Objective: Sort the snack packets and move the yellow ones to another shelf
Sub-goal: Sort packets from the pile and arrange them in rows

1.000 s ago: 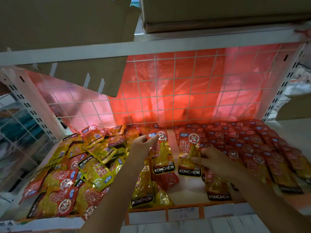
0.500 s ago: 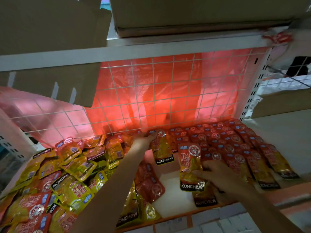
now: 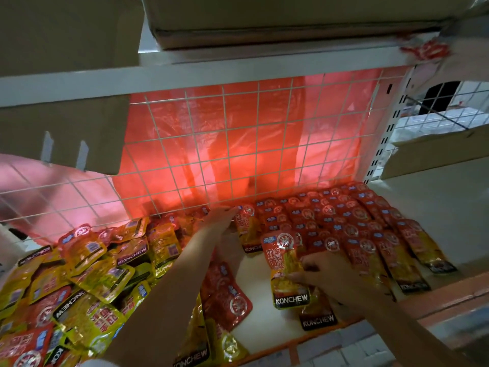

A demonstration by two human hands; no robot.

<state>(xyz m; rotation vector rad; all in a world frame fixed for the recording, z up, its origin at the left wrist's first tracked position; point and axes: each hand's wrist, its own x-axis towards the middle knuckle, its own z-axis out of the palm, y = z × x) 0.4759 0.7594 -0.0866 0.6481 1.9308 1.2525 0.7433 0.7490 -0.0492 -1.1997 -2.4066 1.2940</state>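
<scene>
Step in hand, as I read it: squaring up the red packets into rows on the shelf [image 3: 267, 324] so the yellow ones can be pulled out separately.

Landmark: the wire grid [image 3: 238, 144] at the back of the shelf.

- Red packet rows [image 3: 341, 221] lie right of the grid's middle, overlapping like shingles from the grid toward the shelf's front edge.
- Yellow packets [image 3: 92, 260] sit in a loose heap below the grid's left part, with some red ones mixed in. None looks moved to another shelf yet.
- A bare white patch of shelf lies in front of the grid's middle, between heap and rows.

Hands:
- My left hand [image 3: 221, 221] reaches in close under the grid, forearm stretched forward, fingers extended and laid on the top of a red packet [image 3: 247, 229]. Flat touch, not a grip, as far as I can tell.
- My right hand [image 3: 325, 271] is nearer the front edge, palm down, fingers curled onto the lower half of the front packet [image 3: 284, 263], pinching or pressing it; that packet lies on top of another.

How to do it well, my judgement:
- Slide packets flat, not lifted; the film looks slick and stacks may slip.
- Keep one hand steadying the row while the other aligns.
- Check colour twice: the red glow behind the grid tints everything.
</scene>
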